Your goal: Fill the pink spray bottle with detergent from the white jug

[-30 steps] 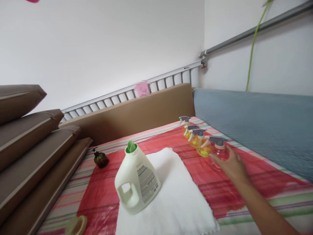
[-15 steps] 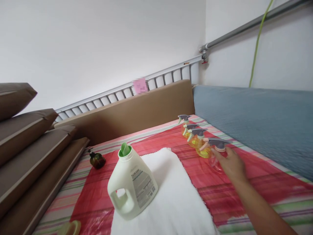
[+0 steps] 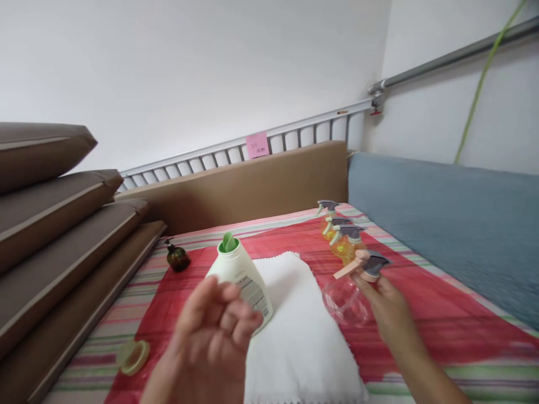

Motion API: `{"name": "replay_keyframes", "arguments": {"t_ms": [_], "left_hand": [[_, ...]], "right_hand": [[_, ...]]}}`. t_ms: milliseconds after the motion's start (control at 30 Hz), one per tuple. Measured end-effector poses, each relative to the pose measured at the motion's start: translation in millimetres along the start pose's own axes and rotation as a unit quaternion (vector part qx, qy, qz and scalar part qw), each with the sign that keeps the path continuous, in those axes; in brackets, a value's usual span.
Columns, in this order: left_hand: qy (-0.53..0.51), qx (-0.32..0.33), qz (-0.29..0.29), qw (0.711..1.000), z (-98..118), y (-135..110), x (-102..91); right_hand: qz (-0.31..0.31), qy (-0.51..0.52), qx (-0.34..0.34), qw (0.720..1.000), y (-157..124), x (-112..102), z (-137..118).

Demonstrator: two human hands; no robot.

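My right hand (image 3: 385, 306) grips a clear spray bottle (image 3: 345, 303) by the neck, just under its grey trigger head with a peach-coloured lever. The bottle is tilted and looks empty. My left hand (image 3: 217, 336) is raised palm up, fingers loosely curled and apart, with nothing in it. Behind that hand stands a pale green detergent jug (image 3: 248, 280) with a green spout and no cap on; the hand hides its lower left part. Beneath the jug lies a folded white cloth (image 3: 298, 348).
Several spray bottles (image 3: 347, 247) with yellow liquid stand in a row at the right. A dark pump bottle (image 3: 177, 259) and a round pale cap (image 3: 133, 357) are on the left of the red sheet (image 3: 168, 314). Stacked brown cushions (image 3: 63, 219) border the left side.
My right hand has lifted the clear spray bottle out of the row and moved it left, towards the white cloth. My left hand has come into view in front of the jug.
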State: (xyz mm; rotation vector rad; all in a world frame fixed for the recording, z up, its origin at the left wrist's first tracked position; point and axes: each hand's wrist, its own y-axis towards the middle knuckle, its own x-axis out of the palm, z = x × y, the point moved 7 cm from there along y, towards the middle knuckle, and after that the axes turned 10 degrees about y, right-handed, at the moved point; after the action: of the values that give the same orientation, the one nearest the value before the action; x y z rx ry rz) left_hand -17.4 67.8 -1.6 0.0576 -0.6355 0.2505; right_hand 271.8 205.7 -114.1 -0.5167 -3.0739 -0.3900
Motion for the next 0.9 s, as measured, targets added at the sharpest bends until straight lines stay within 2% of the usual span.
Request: {"name": "replay_keyframes", "arguments": {"t_ms": [67,133,267,400,700,800,900], "left_hand": [[-0.043,-0.039,-0.033,0.998,-10.2,2.7,14.0],[-0.069,-0.076,-0.057,0.993,-21.2,4.3,18.6],[-0.079,-0.090,-0.044,0.992,-34.2,6.7,5.9],[-0.069,-0.089,-0.029,0.993,-38.1,6.7,1.8],[-0.041,-0.064,-0.022,0.997,-30.4,-3.3,16.3],[-0.009,-0.046,-0.027,0.999,-38.3,0.5,16.1],[0.047,-0.061,-0.030,0.997,-58.0,9.2,10.8]], "right_hand": [[-0.045,0.031,0.010,0.998,-7.3,18.5,1.2],[-0.081,0.037,0.025,0.996,-15.2,33.4,5.1],[-0.131,0.027,0.039,0.990,-32.9,49.5,11.9],[-0.158,0.037,0.033,0.986,-48.0,55.3,12.4],[-0.208,0.034,0.024,0.977,-60.0,69.7,31.6],[-0.224,0.033,0.022,0.974,-59.3,70.1,36.4],[-0.235,0.029,0.029,0.971,-59.7,67.3,37.6]]}}
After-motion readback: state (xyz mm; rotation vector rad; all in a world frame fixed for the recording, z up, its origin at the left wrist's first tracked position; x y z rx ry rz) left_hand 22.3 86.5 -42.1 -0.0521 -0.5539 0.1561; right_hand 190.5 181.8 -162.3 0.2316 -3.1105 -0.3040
